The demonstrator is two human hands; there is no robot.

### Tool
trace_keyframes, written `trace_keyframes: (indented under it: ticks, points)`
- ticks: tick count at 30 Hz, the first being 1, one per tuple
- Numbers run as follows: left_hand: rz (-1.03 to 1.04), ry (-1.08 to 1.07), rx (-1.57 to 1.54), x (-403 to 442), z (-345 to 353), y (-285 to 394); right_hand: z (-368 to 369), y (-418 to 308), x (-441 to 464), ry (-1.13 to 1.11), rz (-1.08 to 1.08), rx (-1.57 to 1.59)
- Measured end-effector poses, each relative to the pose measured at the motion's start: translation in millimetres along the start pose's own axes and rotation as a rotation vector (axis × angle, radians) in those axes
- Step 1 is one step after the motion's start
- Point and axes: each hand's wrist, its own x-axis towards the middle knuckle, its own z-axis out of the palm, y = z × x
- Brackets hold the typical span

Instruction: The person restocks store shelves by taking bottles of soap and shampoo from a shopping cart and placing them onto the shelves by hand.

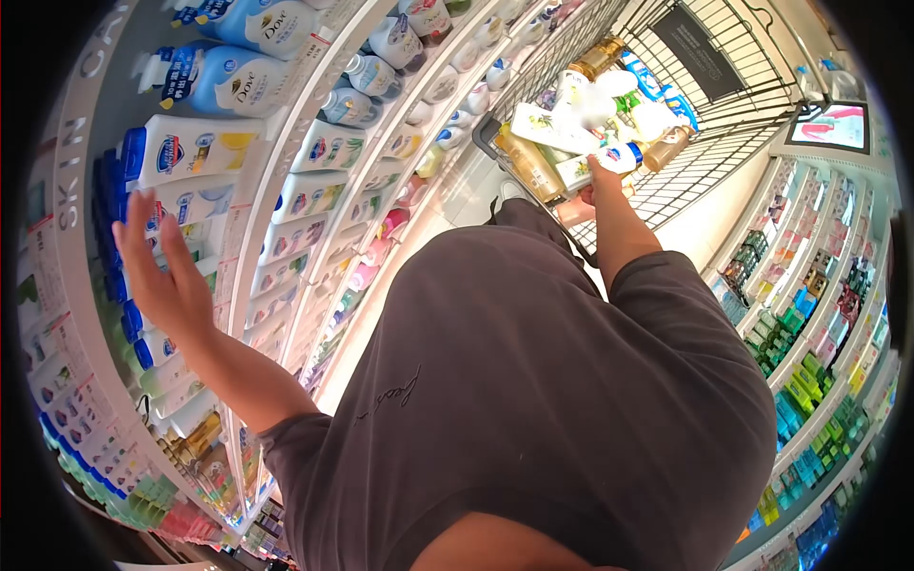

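My left hand (169, 276) is raised with its fingers apart and nothing in it. It is in front of the shelf, nearest to white body wash bottles (195, 152) with blue caps lying in a stack. My right hand (607, 179) reaches into the wire shopping cart (728, 176). Its fingers are closed on a white bottle (574, 172) with a green leaf print; part of it is covered by the hand. Around it in the cart lie gold bottles (528, 164), another white leaf-print bottle (552, 128) and a blue-and-white pack (662, 88).
Blue Dove pump bottles (243, 84) stand at the upper left of the shelf. Several more shelf rows of bottles run beside me. On the right are shelves of green and blue products (800, 390) below a lit screen (828, 126). A dark sign (700, 52) hangs on the cart.
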Motion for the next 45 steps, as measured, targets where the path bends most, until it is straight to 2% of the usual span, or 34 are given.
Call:
trace_keyframes:
  ticks: [3, 11, 15, 19, 24, 25, 26, 27, 28, 29, 31, 33, 37, 39, 41, 45]
  points:
    - [-0.064, -0.049, -0.104, -26.2, 5.1, 19.4, 5.3, 17.4, 46.6, -0.042, -0.039, 0.157]
    - [-0.252, -0.115, -0.313, -80.2, 25.2, 48.7, 8.5, 11.8, 23.1, 0.087, -0.118, 0.130]
    - [-0.343, -0.220, -0.467, -94.3, 35.2, 69.1, 10.1, 1.6, 8.8, 0.066, -0.148, 0.293]
    - [-0.326, -0.266, -0.495, -97.2, 42.7, 80.5, 7.4, -7.3, -9.3, 0.015, -0.072, 0.329]
    - [-0.302, -0.291, -0.562, -98.2, 45.2, 87.6, 13.4, 14.4, 54.4, 0.154, -0.221, 0.118]
    - [-0.298, -0.281, -0.578, -98.5, 45.7, 87.7, 9.9, 9.5, 9.4, 0.096, -0.330, 0.291]
    - [-0.277, -0.280, -0.576, -101.2, 47.0, 85.3, 7.2, 4.3, 7.0, 0.099, -0.269, 0.242]
    - [-0.274, -0.266, -0.608, -104.0, 49.6, 83.5, 2.5, 17.1, 58.1, 0.044, -0.289, 0.231]
    - [-0.302, -0.291, -0.626, -104.3, 46.4, 84.0, 0.1, 14.2, 40.7, -0.037, -0.410, 0.358]
    - [-0.282, -0.258, -0.636, -103.1, 47.5, 85.7, 0.3, -2.9, -8.3, -0.024, -0.413, 0.372]
    - [-0.317, -0.303, -0.654, -111.4, 53.1, 84.6, -13.0, -26.5, -40.1, 0.040, -0.472, 0.064]
    - [-0.325, -0.338, -0.686, -110.0, 51.9, 86.6, -14.1, -47.0, -69.2, -0.013, -0.600, 0.154]
    - [-0.351, -0.318, -0.776, -102.4, 55.0, 89.5, -13.2, -91.6, -168.4, -0.183, -0.826, -0.086]
    - [-0.319, -0.262, -0.817, -101.9, 57.3, 90.3, 2.0, -99.9, -243.0, -0.507, -1.050, -0.033]
    - [-0.348, -0.256, -0.828, -98.5, 53.6, 91.4, 17.4, -103.3, -298.1, -0.713, -1.108, -0.106]
    - [-0.450, -0.242, -0.922, -93.6, 40.1, 83.7, 51.7, -98.1, -374.1, -0.920, -1.344, -0.457]
